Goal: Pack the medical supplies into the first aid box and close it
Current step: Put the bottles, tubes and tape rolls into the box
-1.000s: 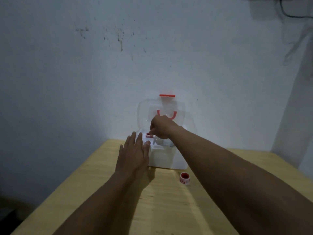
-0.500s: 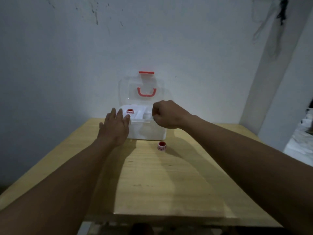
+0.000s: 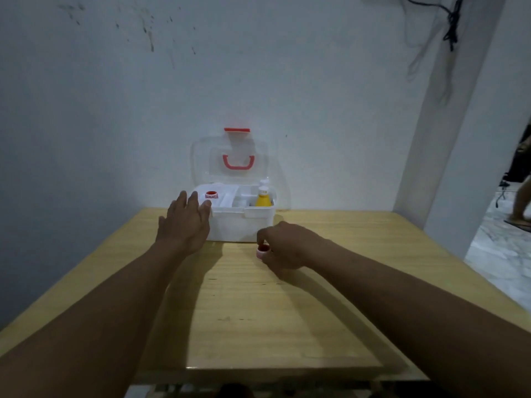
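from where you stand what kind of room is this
Probably a plain room in a home, not a workshop or clinic: a bare wooden table pushed against a scuffed, painted white wall, loose black cables hanging in the corner, and a doorway on the right opening onto a pale marbled floor.

The first aid box [image 3: 234, 225] in front of me is white, its raised lid [image 3: 230, 162] clear with a red handle [image 3: 238, 164] and red latch [image 3: 236, 129]. Both tape rolls [image 3: 212, 195] [image 3: 262, 251] are white with red cores. The bottle [image 3: 263, 200] is yellow, white-capped. My table [image 3: 258, 311] is pale wood grain.
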`<control>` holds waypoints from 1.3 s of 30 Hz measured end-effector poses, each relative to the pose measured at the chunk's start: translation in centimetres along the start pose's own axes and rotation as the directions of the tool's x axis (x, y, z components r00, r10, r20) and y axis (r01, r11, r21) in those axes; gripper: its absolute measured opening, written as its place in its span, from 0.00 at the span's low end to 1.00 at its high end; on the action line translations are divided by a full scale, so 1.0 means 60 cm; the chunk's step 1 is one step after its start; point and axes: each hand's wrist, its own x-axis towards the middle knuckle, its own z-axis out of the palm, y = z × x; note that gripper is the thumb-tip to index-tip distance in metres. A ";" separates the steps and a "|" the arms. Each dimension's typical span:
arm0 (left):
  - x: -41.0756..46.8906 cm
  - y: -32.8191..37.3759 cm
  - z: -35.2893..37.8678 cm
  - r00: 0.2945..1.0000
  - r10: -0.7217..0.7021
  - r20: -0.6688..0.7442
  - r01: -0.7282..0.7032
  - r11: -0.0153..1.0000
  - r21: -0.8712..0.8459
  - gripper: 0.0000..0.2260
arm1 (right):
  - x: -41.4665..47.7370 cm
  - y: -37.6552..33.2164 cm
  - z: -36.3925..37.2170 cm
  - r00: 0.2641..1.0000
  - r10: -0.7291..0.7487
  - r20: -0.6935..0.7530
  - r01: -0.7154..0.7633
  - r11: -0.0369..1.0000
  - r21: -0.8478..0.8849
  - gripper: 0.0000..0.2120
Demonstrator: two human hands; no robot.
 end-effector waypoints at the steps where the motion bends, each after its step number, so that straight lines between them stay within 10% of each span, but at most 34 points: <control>1: 0.000 0.000 0.000 1.000 0.002 -0.004 -0.002 1.000 0.003 0.30 | 0.001 0.000 0.000 1.000 -0.001 -0.001 0.001 0.999 0.039 0.12; 13: 0.001 -0.003 0.017 0.990 0.011 -0.143 -0.016 0.999 -0.038 0.30 | 0.144 -0.037 -0.139 0.973 -0.063 -0.224 0.113 0.969 0.219 0.16; 39: 0.005 -0.009 0.029 0.989 0.003 -0.147 -0.010 0.999 -0.050 0.34 | 0.326 -0.086 -0.086 0.979 -0.131 -0.159 0.169 0.950 0.262 0.12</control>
